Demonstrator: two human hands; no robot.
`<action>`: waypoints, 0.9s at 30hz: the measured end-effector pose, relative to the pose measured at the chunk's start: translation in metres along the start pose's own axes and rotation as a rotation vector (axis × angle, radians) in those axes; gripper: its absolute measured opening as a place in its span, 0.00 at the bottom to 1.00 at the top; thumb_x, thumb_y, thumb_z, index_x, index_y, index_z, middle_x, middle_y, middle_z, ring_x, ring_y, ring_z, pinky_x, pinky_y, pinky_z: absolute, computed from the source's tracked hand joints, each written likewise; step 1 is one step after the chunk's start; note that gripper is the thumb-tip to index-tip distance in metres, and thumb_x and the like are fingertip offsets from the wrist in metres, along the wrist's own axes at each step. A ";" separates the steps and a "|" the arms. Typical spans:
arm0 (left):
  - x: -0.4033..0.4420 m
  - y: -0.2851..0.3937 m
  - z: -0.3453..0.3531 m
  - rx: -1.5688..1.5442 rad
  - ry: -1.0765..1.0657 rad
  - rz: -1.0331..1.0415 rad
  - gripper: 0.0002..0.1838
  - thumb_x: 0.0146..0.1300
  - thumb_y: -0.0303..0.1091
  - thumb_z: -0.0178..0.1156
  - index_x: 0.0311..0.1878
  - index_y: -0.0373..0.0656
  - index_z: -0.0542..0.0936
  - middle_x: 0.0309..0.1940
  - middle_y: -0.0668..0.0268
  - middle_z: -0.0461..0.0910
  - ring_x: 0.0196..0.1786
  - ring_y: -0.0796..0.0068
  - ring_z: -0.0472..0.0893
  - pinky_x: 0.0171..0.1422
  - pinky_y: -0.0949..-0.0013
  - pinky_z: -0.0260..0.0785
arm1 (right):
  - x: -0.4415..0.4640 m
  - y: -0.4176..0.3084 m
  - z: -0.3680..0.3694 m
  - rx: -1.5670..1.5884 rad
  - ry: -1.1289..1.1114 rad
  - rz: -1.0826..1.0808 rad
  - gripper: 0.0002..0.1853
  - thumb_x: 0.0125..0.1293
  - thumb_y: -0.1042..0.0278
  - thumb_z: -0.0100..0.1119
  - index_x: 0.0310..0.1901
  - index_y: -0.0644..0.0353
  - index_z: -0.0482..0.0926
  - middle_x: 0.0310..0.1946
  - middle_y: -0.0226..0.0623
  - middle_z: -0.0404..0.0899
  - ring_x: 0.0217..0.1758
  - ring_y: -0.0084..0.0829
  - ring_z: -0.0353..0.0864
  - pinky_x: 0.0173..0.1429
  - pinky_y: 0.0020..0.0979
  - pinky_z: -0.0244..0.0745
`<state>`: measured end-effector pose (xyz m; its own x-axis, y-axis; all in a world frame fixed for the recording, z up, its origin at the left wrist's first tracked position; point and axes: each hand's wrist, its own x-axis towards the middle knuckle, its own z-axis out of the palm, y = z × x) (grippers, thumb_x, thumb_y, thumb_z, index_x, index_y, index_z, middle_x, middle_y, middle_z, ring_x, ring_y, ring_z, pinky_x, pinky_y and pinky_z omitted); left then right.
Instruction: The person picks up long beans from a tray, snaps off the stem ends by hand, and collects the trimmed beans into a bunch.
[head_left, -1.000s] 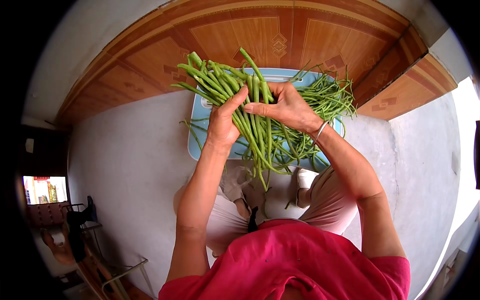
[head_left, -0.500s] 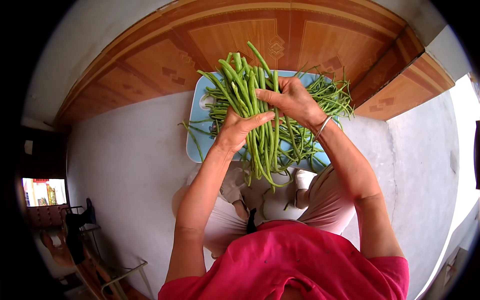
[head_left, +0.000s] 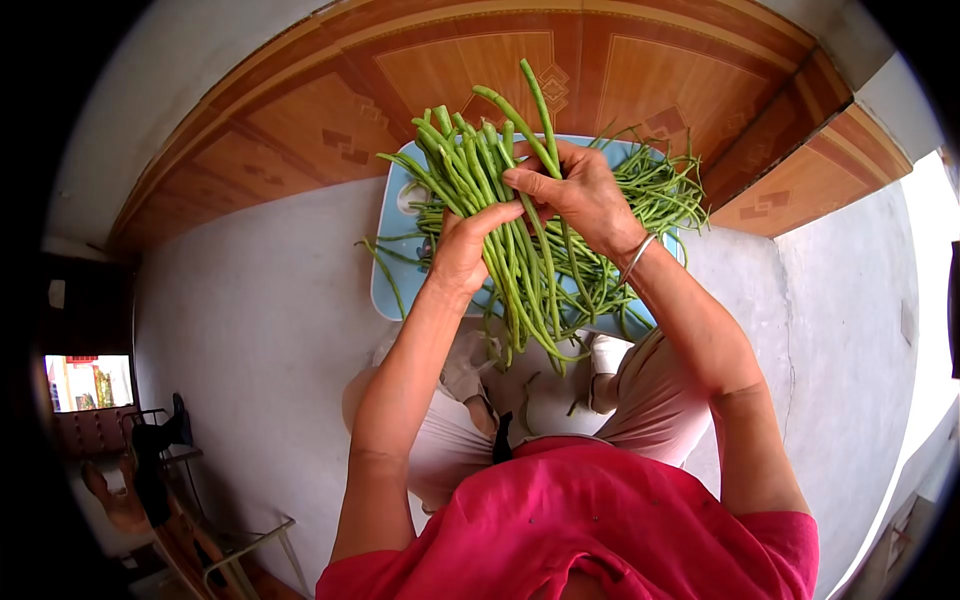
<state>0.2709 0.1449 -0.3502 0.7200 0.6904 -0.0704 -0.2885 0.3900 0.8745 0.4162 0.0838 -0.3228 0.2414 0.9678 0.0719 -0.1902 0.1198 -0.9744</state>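
Note:
A thick bunch of long green beans (head_left: 510, 262) hangs tilted in my left hand (head_left: 462, 250), the thumb pressed across its front and the other fingers hidden behind. My right hand (head_left: 585, 195), with a metal bangle at the wrist, touches the bunch's right side and pinches a couple of beans (head_left: 545, 125) whose upper ends stick out above the rest. Under both hands is a light blue tabletop (head_left: 390, 285). More loose green beans (head_left: 660, 195) lie heaped on its right side, some reaching past the edge.
Behind the table stands a brown tiled wall panel (head_left: 470, 75). My feet and knees are close below the table's near edge, beside a clear plastic bag (head_left: 465, 365). Small bean pieces lie on the grey floor (head_left: 250, 320). At lower left is a metal-framed chair (head_left: 250, 550) and another person's foot (head_left: 120, 505).
The bunch has shifted slightly left with my left hand. A couple of beans at its right side now stand higher and more apart, in my right hand.

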 end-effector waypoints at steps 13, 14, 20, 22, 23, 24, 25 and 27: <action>-0.016 0.022 0.009 0.277 -0.108 0.002 0.10 0.58 0.24 0.61 0.42 0.34 0.75 0.29 0.62 0.78 0.29 0.73 0.78 0.35 0.71 0.71 | 0.004 -0.022 -0.027 -0.420 0.174 -0.471 0.11 0.61 0.72 0.64 0.45 0.62 0.83 0.34 0.31 0.81 0.39 0.22 0.78 0.44 0.25 0.73; -0.017 0.022 0.008 0.303 -0.116 0.005 0.09 0.58 0.23 0.61 0.42 0.34 0.76 0.29 0.62 0.78 0.29 0.74 0.78 0.35 0.71 0.71 | 0.003 -0.026 -0.030 -0.466 0.094 -0.531 0.12 0.58 0.75 0.64 0.45 0.59 0.83 0.38 0.33 0.80 0.41 0.24 0.79 0.44 0.26 0.74; -0.019 0.021 0.007 0.375 -0.051 -0.001 0.08 0.56 0.21 0.61 0.39 0.34 0.76 0.31 0.64 0.77 0.29 0.74 0.78 0.32 0.71 0.72 | -0.002 -0.037 -0.048 -0.792 -0.147 -0.521 0.12 0.53 0.82 0.62 0.41 0.62 0.83 0.37 0.34 0.81 0.41 0.27 0.81 0.46 0.30 0.77; -0.016 0.022 0.002 0.368 -0.055 0.015 0.08 0.56 0.21 0.61 0.39 0.34 0.76 0.31 0.64 0.77 0.29 0.74 0.78 0.32 0.71 0.72 | -0.001 -0.038 -0.052 -0.892 -0.166 -0.561 0.08 0.54 0.78 0.62 0.38 0.64 0.82 0.28 0.36 0.81 0.34 0.26 0.82 0.41 0.29 0.77; -0.014 0.023 -0.001 0.364 -0.058 0.021 0.08 0.55 0.21 0.61 0.39 0.34 0.76 0.31 0.64 0.77 0.29 0.74 0.78 0.32 0.71 0.72 | -0.004 -0.039 -0.053 -0.904 -0.164 -0.471 0.08 0.54 0.77 0.62 0.38 0.64 0.82 0.26 0.36 0.81 0.32 0.26 0.81 0.39 0.29 0.76; -0.014 0.024 -0.002 0.359 -0.047 0.019 0.09 0.55 0.21 0.61 0.40 0.34 0.76 0.31 0.63 0.77 0.29 0.74 0.78 0.32 0.71 0.72 | -0.009 -0.045 -0.050 -0.915 -0.162 -0.380 0.08 0.54 0.75 0.62 0.37 0.63 0.82 0.25 0.37 0.80 0.30 0.26 0.81 0.38 0.28 0.76; -0.014 0.024 -0.002 0.364 -0.043 0.014 0.09 0.55 0.21 0.61 0.40 0.34 0.76 0.31 0.63 0.77 0.29 0.74 0.78 0.32 0.71 0.72 | -0.012 -0.049 -0.050 -0.925 -0.158 -0.289 0.08 0.55 0.74 0.62 0.37 0.63 0.82 0.23 0.37 0.80 0.28 0.26 0.80 0.36 0.28 0.75; -0.013 0.025 -0.003 0.371 -0.038 0.006 0.10 0.55 0.20 0.61 0.40 0.34 0.76 0.31 0.63 0.77 0.29 0.74 0.78 0.32 0.71 0.72 | -0.011 -0.042 -0.052 -0.872 -0.146 -0.304 0.10 0.53 0.72 0.62 0.38 0.64 0.82 0.21 0.44 0.78 0.23 0.33 0.77 0.33 0.32 0.73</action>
<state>0.2532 0.1473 -0.3290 0.7440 0.6661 -0.0525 -0.0499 0.1337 0.9898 0.4707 0.0568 -0.2937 0.0308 0.9475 0.3183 0.6567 0.2209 -0.7211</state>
